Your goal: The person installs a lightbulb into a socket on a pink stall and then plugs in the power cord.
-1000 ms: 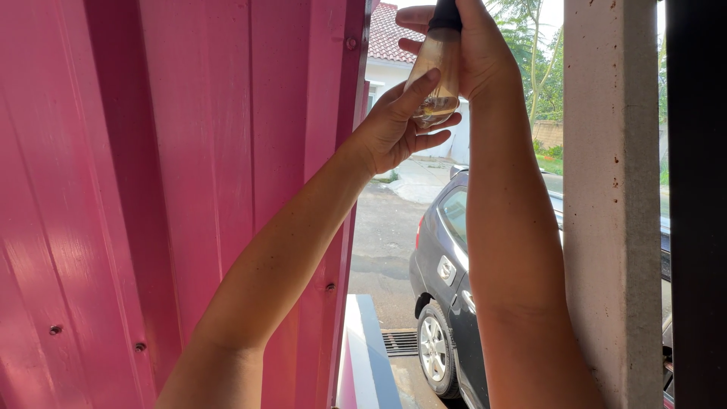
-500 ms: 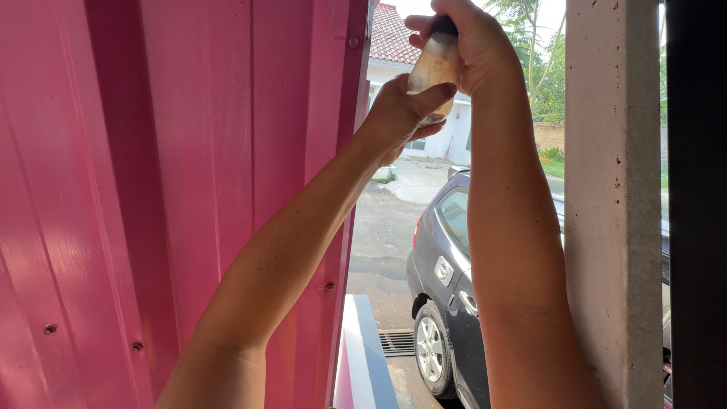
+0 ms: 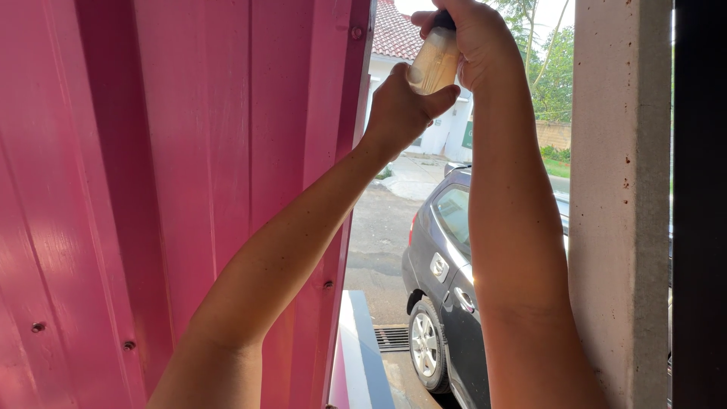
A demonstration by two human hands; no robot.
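Both forearms rose from the bottom of the view, close to the camera, reaching overhead. On the left stood a pink ribbed metal panel [image 3: 151,189], screws dotted along it. The left hand [image 3: 401,106] was closed under the base of a pale bulb [image 3: 433,62], thumb pressed against the glass. The right hand [image 3: 473,38] was wrapped around its dark top end, gripping it from above. The bulb was held high, between the two hands, near the panel's edge. By my judgement, it was being turned at its cap; a steady grip and gentle twisting seemed called for. To the right stood a concrete post [image 3: 621,204]. Beyond, a dark car [image 3: 447,273] was parked, with a tiled-roof house [image 3: 394,34] and trees further off
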